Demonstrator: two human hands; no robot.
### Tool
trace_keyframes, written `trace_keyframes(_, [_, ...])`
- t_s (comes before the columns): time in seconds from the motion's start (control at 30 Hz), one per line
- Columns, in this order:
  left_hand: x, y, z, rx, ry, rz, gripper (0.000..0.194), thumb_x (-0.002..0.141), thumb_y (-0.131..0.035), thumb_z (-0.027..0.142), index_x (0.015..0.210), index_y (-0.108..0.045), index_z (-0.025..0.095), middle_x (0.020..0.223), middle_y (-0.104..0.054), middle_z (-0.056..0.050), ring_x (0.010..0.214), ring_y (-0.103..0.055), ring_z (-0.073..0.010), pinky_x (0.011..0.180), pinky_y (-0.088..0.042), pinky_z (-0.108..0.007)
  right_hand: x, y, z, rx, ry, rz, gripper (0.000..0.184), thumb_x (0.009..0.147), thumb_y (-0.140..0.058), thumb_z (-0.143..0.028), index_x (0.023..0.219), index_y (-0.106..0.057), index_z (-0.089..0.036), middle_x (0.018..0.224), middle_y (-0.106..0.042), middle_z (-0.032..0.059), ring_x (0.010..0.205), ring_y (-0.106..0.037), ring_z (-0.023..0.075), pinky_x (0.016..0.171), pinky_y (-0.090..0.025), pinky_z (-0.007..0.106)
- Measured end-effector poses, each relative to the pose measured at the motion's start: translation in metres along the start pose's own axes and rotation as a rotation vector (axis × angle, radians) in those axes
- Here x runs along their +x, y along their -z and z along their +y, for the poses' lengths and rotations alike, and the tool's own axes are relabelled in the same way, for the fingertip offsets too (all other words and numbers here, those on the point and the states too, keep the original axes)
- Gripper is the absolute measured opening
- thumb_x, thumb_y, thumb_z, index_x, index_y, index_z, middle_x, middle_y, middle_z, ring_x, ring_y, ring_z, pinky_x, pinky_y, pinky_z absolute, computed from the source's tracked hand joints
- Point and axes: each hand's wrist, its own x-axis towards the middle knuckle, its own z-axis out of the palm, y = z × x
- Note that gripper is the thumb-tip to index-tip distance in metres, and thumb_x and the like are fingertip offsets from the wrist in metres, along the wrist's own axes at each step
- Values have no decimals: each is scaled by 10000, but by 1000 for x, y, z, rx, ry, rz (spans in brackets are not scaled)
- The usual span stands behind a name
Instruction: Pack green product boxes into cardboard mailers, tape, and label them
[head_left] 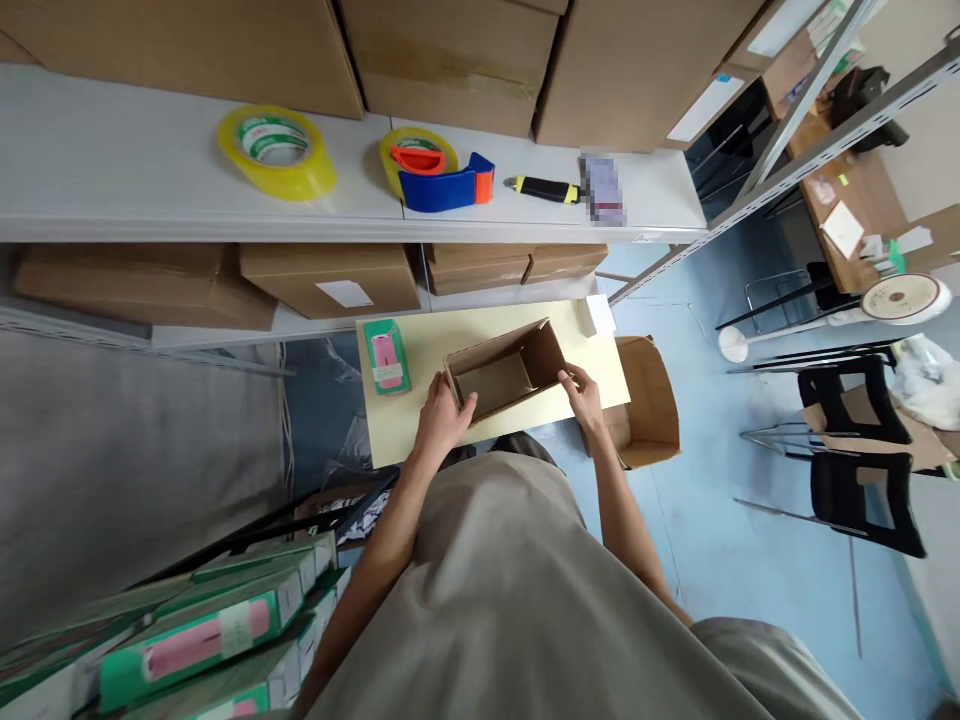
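Between my two hands is an open cardboard box (pixel 495 382), its hollow inside facing up toward me, tilted slightly above the pale yellow table (pixel 397 430). My left hand (pixel 442 415) grips its left end, thumb on the rim. At the right end, my right hand (pixel 581 395) holds the edge between thumb and fingers. A green and pink product box (pixel 387 357) lies on the table to the left of my left hand. Near the table's far right corner stands a small white box (pixel 596 315).
Ahead, a shelf (pixel 187 215) carries yellow tape rolls (pixel 277 150), a blue tape dispenser (pixel 442 188), a utility knife (pixel 547 190) and large cartons. Right of the table, an open carton (pixel 645 400) sits low. Green product boxes (pixel 202 640) are stacked at lower left; black chairs (pixel 862 500) stand right.
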Motion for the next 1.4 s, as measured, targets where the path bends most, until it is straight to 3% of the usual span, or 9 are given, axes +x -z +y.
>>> trace_keyframes(0.2, [0, 7, 12, 325, 9, 91, 236, 887, -795, 301, 813, -572, 279, 932, -652, -128, 1229, -731, -468, 1197, -538, -562, 31, 5, -33, -310, 134, -50, 361, 1009, -673, -452, 1205, -838, -197, 1220, -853, 161, 1008, -841, 319, 962, -686, 482])
trace_keyframes(0.37, [18, 1, 32, 340, -79, 182, 100, 914, -783, 285, 931, -689, 254, 984, -699, -135, 1217, -727, -449, 1220, -513, -555, 33, -3, -46, -472, 207, -75, 358, 1060, -565, -265, 1276, -843, -202, 1261, -809, 157, 958, -836, 289, 931, -676, 432])
trace_keyframes(0.57, [24, -12, 43, 327, -111, 51, 418, 897, -879, 354, 1289, -801, 233, 1410, -742, -200, 1432, -666, -466, 1290, -471, -540, 33, -14, -46, -499, 299, -263, 483, 1138, -576, -329, 1599, -704, -260, 1588, -700, 175, 1363, -759, 369, 1185, -633, 532])
trace_keyframes(0.7, [21, -20, 38, 348, -157, -159, 523, 842, -963, 587, 1230, -845, 257, 1668, -655, -183, 1631, -506, -483, 1392, -361, -557, 49, -4, -36, -524, 406, -494, 675, 1041, -822, -596, 1605, -710, -243, 1812, -528, 168, 1765, -357, 468, 1412, -409, 670])
trace_keyframes(0.8, [24, -25, 33, 360, -169, -186, 650, 719, -1045, 666, 1178, -850, 249, 1590, -712, -211, 1608, -529, -503, 1383, -384, -564, 63, 7, -27, -532, 442, -606, 783, 969, -896, -658, 1601, -708, -236, 1790, -560, 176, 1778, -334, 473, 1404, -424, 668])
trace_keyframes(0.97, [47, -36, 35, 512, -128, 69, 960, 921, -899, 685, 1657, -609, 142, 1547, -700, -302, 1478, -656, -514, 1222, -554, -549, 78, 3, -15, -564, 363, -356, 488, 1149, -674, -421, 1597, -689, -228, 1426, -790, 194, 1403, -738, 402, 1202, -623, 579])
trace_keyframes(1.13, [77, -38, 39, 805, -288, 67, 1105, 1075, -754, 426, 1883, -70, 111, 1883, -274, -341, 1740, -359, -509, 1258, -548, -561, 91, -13, -4, -562, 345, -105, 1066, 1053, -677, -256, 1904, -36, -223, 1810, -422, 281, 1604, -573, 428, 1165, -637, 586])
trace_keyframes(1.23, [89, -31, 38, 840, -434, -45, 1002, 1059, -747, 290, 1887, -187, 213, 1840, -411, -245, 1700, -439, -439, 1321, -496, -551, 98, -14, 1, -505, 402, -164, 1176, 1022, -660, -245, 1887, 138, -264, 1899, -251, 279, 1594, -583, 431, 1057, -685, 561])
trace_keyframes(1.4, [91, -18, 24, 843, -433, -140, 455, 1020, -795, 292, 1474, -784, 263, 1352, -724, -162, 1357, -667, -399, 1233, -551, -540, 101, -7, 13, -482, 492, -188, 722, 1052, -701, -316, 1738, -483, -261, 1707, -554, 213, 1588, -567, 403, 1284, -547, 633])
